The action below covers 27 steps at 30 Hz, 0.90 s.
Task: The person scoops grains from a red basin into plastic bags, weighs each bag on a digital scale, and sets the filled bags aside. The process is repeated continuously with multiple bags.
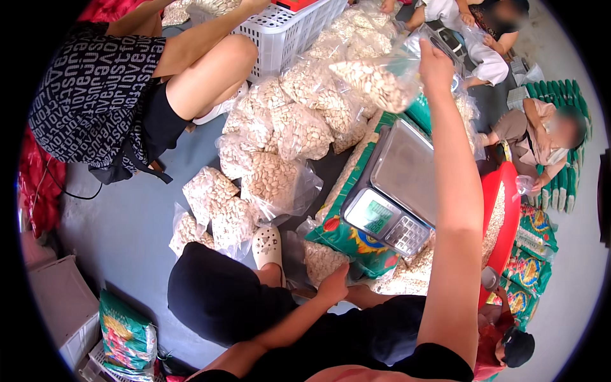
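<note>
My right hand (436, 67) is raised at the upper right, its fingers closed on the gathered top of a clear plastic bag of pale beans (375, 83). The bag hangs tilted to the left, above the pile. Below it, a digital scale (404, 165) with a bare steel pan and a lit display rests on a green printed sack (350, 248). My left hand (334, 284) is curled closed low in the middle, right beside another clear bag of beans (321, 261). What its fingers hold, if anything, is hidden.
Several filled bean bags (299, 127) are heaped left of the scale, near a white basket (286, 32). A red tub (499, 216) of beans stands right. A person (108, 95) sits at left; others sit along the right. Green sacks (127, 334) lie at lower left.
</note>
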Tool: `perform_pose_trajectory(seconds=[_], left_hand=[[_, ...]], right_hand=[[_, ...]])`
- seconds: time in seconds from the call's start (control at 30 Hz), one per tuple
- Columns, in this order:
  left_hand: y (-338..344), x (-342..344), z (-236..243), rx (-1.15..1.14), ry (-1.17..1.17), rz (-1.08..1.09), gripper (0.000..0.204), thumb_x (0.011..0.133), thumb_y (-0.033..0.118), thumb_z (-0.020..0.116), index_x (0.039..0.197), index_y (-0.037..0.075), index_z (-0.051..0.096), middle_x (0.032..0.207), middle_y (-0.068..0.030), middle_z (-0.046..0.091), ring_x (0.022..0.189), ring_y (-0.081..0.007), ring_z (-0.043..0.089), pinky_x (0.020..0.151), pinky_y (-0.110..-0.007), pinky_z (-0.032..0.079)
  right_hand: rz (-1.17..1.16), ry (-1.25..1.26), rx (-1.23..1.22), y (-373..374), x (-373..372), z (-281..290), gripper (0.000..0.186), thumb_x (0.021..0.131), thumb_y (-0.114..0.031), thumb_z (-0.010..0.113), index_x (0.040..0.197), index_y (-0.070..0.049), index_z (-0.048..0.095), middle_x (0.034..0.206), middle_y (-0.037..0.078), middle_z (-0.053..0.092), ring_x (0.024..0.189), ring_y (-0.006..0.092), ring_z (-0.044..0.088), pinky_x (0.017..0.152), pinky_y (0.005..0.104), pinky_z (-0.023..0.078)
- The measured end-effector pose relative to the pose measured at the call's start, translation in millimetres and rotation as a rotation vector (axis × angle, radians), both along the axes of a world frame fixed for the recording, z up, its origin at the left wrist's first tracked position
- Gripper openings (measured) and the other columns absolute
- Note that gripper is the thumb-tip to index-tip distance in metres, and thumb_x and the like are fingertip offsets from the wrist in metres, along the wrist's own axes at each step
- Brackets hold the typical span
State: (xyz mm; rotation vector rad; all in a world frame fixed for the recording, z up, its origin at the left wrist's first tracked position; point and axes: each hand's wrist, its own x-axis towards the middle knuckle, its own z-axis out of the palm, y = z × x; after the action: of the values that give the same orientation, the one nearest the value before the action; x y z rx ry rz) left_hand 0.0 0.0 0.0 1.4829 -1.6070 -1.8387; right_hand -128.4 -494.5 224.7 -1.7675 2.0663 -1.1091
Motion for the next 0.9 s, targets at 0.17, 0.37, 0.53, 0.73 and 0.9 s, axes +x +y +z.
perform_pose_trajectory(seconds=[0.17,0.37,0.53,0.73,0.9], left_hand=[[-4,0,-15,0.026,0.011,0.064,0.06,0.076,0.003,0.05,0.136,0.003,0.041,0.136,-0.0209,0.045,0.123,-0.0343,0.047,0.101,-0.037,0.04],[-5,2,-15,0.085,0.03,0.068,0.062,0.076,0.004,0.051,0.136,0.003,0.041,0.135,-0.0208,0.046,0.125,-0.0329,0.046,0.103,-0.036,0.038],[-2,2,-21,0.032,-0.007,0.071,0.063,0.074,0.004,0.052,0.136,0.003,0.041,0.135,-0.0211,0.046,0.126,-0.0332,0.044,0.104,-0.036,0.037],[-1,-5,-24,0.027,-0.041,-0.001,0.058,0.077,0.002,0.046,0.135,0.006,0.044,0.137,-0.0194,0.045,0.126,-0.0329,0.044,0.104,-0.035,0.037],[-11,-7,-2,-0.096,-0.115,0.096,0.044,0.081,0.004,0.048,0.124,0.007,0.057,0.112,-0.0212,0.061,0.103,-0.0356,0.06,0.087,-0.037,0.047]], right_hand=[[-0.002,0.414,0.019,-45,44,-71,0.051,0.088,-0.046,0.048,0.082,0.0,0.069,0.087,0.022,0.067,0.081,0.0403,0.063,0.076,0.0447,0.05],[-0.033,-0.008,0.248,-61,7,-238,0.03,0.08,-0.029,0.068,0.074,-0.001,0.06,0.073,0.016,0.066,0.069,0.0275,0.066,0.061,0.038,0.053],[0.118,-0.265,0.461,-25,25,-199,0.026,0.077,-0.016,0.074,0.07,-0.002,0.053,0.068,0.01,0.062,0.06,0.0166,0.064,0.049,0.0298,0.054],[0.476,-0.457,0.538,92,-42,-73,0.028,0.085,-0.034,0.068,0.079,-0.01,0.055,0.074,-0.001,0.057,0.067,0.0092,0.059,0.062,0.0243,0.051],[0.608,-0.273,1.29,255,-89,-30,0.027,0.091,-0.034,0.055,0.086,-0.008,0.06,0.076,0.001,0.062,0.056,0.0112,0.06,0.046,0.0279,0.049]])
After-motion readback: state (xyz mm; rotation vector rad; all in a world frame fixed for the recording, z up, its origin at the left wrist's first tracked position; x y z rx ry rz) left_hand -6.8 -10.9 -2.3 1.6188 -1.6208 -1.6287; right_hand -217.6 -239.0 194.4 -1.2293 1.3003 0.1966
